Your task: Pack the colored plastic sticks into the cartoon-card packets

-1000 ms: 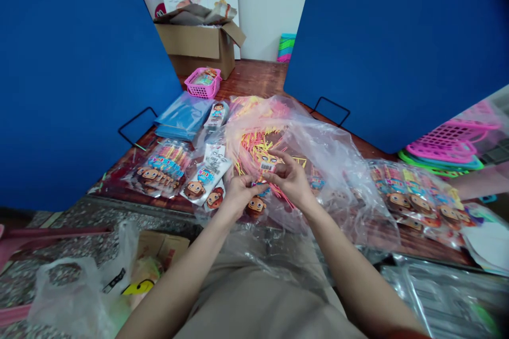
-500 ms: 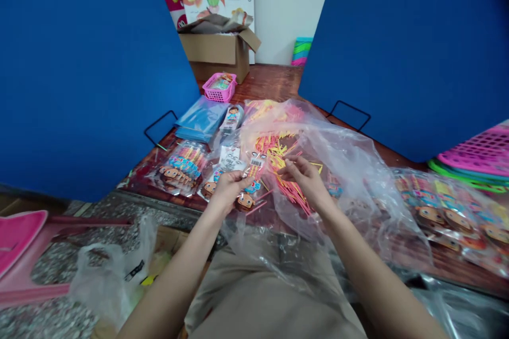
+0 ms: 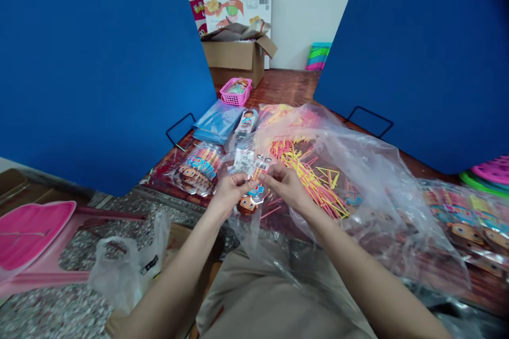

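Between my hands is a small clear packet (image 3: 248, 204) with a cartoon monkey-like face, blue lettering and a barcode. My left hand (image 3: 229, 190) pinches its left edge. My right hand (image 3: 287, 185) closes at its upper right side, thumb and finger together near the packet; whether a stick is between them is hidden. Just right of the hands, pink and yellow thin sticks (image 3: 322, 188) lie loose on a large clear plastic bag (image 3: 358, 143). Behind my left hand lie printed cards (image 3: 243, 161). Filled packets (image 3: 198, 167) rest in a pile to the left.
Blue plastic sheets (image 3: 218, 121) and a pink basket (image 3: 236, 93) stand farther back, before an open carton (image 3: 233, 55). Blue panels (image 3: 91, 63) flank the table. More packets (image 3: 465, 217) lie at right. A pink chair (image 3: 35, 233) and plastic bag (image 3: 115, 265) are at lower left.
My right hand has moved left from above the loose sticks to the packet and its fingers have closed. My left hand keeps hold of the packet. The view has shifted left.
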